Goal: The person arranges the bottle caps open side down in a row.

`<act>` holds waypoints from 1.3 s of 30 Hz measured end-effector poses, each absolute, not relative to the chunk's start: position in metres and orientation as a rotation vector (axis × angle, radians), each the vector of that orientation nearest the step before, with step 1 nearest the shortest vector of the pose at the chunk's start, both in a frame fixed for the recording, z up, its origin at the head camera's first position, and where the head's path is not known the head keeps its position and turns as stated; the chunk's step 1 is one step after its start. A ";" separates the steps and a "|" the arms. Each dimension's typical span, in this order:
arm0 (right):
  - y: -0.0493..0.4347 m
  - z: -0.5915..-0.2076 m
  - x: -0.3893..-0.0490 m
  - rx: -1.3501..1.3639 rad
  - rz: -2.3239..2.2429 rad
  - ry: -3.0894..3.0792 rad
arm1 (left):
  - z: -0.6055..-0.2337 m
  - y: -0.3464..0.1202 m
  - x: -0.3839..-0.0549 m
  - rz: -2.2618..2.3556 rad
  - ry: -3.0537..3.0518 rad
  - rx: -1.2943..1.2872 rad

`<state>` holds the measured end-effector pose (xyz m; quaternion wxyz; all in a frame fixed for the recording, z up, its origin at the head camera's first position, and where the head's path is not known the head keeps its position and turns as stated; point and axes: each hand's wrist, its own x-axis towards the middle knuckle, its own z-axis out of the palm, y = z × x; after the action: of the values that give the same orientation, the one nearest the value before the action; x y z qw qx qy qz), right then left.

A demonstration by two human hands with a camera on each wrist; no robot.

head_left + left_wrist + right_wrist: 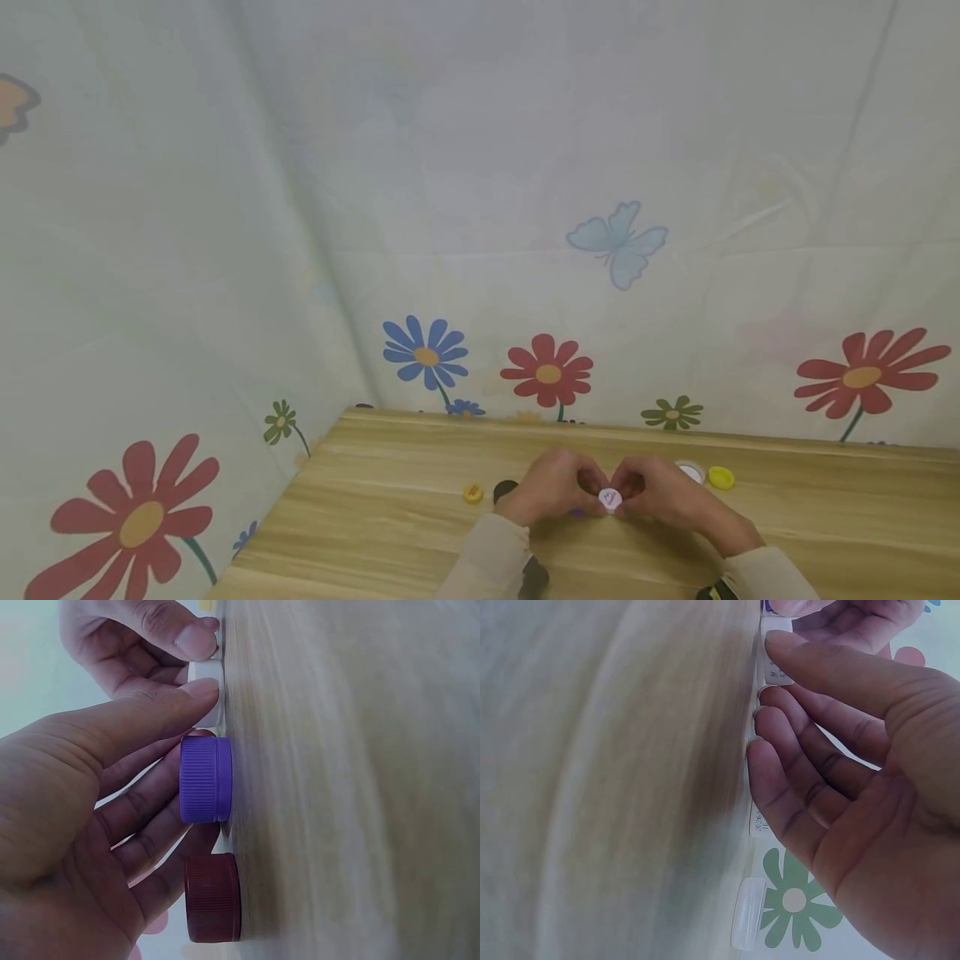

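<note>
A white bottle cap (pixel 611 499) with a pink print on top sits between my two hands, low at the tabletop. My left hand (pixel 551 487) pinches its left side, thumb toward me and fingers behind. From the other side, my right hand (pixel 663 492) pinches the same white cap (pixel 778 649) by thumb and fingers. Just beside the left fingers stands a ribbed purple cap (pixel 204 780), mostly covered by that hand in the head view. A dark red cap (pixel 213 898) stands further along, near the left little finger.
An orange-yellow cap (pixel 472 492) lies left of the hands on the wooden table (pixel 375 517). Behind the right hand are another white cap (pixel 690 472) and a yellow cap (pixel 721 477). A flower-printed curtain (pixel 480 208) rises along the table's back and left edges.
</note>
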<state>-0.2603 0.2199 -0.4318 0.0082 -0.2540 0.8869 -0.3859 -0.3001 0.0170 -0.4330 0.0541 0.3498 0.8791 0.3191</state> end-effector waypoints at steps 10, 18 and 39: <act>0.220 -0.431 -0.259 -0.776 -1.197 2.759 | -0.432 0.017 -0.299 0.940 2.676 1.084; 0.221 -0.428 -0.258 -0.755 -1.177 2.780 | -0.428 0.016 -0.299 0.974 2.640 1.025; 0.256 -0.420 -0.257 -0.642 -1.207 3.086 | -0.432 0.047 -0.305 1.145 2.795 0.982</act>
<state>-0.2568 0.2556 -0.4204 -0.1163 -0.1888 0.9081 -0.3551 -0.3048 0.0470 -0.4321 -0.0172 0.3091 0.8799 0.3603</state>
